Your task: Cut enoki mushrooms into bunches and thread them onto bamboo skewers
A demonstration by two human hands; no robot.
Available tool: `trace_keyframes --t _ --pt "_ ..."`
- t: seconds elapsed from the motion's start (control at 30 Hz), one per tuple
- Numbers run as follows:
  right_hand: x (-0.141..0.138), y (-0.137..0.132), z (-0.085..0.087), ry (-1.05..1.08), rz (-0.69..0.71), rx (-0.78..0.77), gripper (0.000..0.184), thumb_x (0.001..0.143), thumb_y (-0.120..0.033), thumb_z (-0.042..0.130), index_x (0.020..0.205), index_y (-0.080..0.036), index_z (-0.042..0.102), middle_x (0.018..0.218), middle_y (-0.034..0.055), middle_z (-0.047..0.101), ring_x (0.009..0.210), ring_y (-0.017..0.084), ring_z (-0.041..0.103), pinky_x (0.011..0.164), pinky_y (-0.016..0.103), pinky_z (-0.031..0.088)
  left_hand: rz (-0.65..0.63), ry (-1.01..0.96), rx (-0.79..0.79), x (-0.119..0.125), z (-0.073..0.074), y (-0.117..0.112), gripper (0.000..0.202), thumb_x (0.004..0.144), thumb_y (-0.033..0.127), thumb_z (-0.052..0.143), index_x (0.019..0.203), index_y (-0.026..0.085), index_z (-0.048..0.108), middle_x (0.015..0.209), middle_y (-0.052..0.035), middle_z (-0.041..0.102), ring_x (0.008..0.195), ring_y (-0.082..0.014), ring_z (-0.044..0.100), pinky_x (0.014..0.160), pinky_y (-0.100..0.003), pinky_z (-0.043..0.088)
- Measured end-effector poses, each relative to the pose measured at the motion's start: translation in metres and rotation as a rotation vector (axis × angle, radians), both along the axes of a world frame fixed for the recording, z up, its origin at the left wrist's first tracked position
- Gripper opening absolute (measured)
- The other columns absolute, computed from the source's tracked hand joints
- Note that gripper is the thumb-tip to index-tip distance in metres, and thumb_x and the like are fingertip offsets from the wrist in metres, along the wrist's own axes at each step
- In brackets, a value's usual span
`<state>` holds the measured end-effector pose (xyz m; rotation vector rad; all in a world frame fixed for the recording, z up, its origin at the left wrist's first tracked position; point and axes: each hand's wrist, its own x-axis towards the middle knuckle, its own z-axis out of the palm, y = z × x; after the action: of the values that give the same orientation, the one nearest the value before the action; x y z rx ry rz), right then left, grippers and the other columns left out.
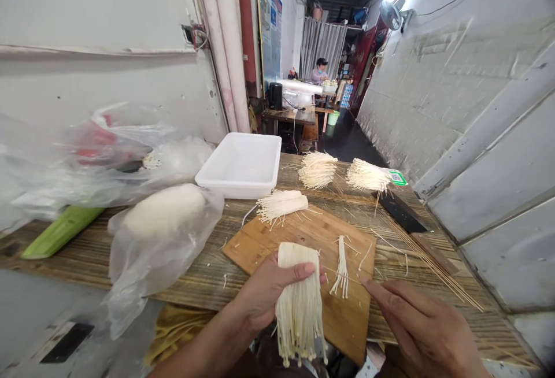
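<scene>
My left hand [271, 285] is closed around a flat bunch of enoki mushrooms [301, 308], thumb across its front, the caps hanging down. In my right hand [416, 320] the fingers pinch a thin bamboo skewer [344, 274], whose far end reaches the right edge of the bunch; whether it has gone in is hidden. Beneath lies a wooden cutting board [347, 332] with a small loose cluster of enoki [341, 268] on it. Another enoki bunch [282, 204] rests at the board's far corner.
Further back are two enoki piles [318, 170] [368, 175] and a white plastic tub [238, 161]. A cleaver [401, 213] and loose skewers [433, 265] lie at right. Bagged white produce [167, 210] and a green vegetable [65, 230] occupy the left. A person [321, 71] sits far behind.
</scene>
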<state>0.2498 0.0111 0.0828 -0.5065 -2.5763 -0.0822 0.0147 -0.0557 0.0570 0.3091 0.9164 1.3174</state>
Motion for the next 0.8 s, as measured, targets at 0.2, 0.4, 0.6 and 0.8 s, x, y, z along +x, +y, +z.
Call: trace_keyframes --t 0.2,0.4,0.6,0.8 --pt "0.0024 0.0033 -0.0047 -0.015 0.015 -0.030 0.037 0.093 -0.013 0.043 0.127 -0.020 0.056 0.089 0.0058 0.070 0.071 0.013 0.068 0.057 0.019 0.053 -0.012 0.024 -0.004 0.0005 -0.0033 -0.0011 0.030 0.056 0.027 0.086 0.077 0.012 0.071 0.074 -0.0070 0.074 0.066 -0.0157 0.067 0.066 -0.025 0.052" --pt "0.0033 0.0041 -0.0065 -0.015 0.011 -0.014 0.036 0.092 -0.013 0.044 0.123 -0.020 0.060 0.087 0.0047 0.070 0.069 0.011 0.068 0.056 0.018 0.053 -0.021 0.011 -0.011 0.0002 -0.0032 -0.0004 0.032 0.055 0.028 0.087 0.076 0.012 0.070 0.073 -0.0073 0.073 0.065 -0.0159 0.067 0.066 -0.026 0.052" --pt "0.0062 0.0035 -0.0068 -0.054 0.018 0.031 0.035 0.091 -0.011 0.043 0.121 -0.017 0.061 0.091 0.0059 0.071 0.074 0.012 0.069 0.059 0.019 0.054 -0.011 -0.009 -0.040 0.0004 -0.0010 -0.0002 0.035 0.051 0.027 0.089 0.077 0.012 0.070 0.072 -0.0072 0.073 0.066 -0.0172 0.067 0.064 -0.027 0.052" --pt "0.0054 0.0030 -0.0062 -0.041 0.008 0.032 0.035 0.091 -0.011 0.043 0.120 -0.018 0.061 0.090 0.0048 0.071 0.073 0.011 0.068 0.060 0.018 0.054 -0.019 -0.015 -0.031 0.0011 -0.0001 -0.0011 0.034 0.052 0.027 0.088 0.077 0.011 0.071 0.073 -0.0077 0.073 0.065 -0.0164 0.067 0.064 -0.027 0.053"
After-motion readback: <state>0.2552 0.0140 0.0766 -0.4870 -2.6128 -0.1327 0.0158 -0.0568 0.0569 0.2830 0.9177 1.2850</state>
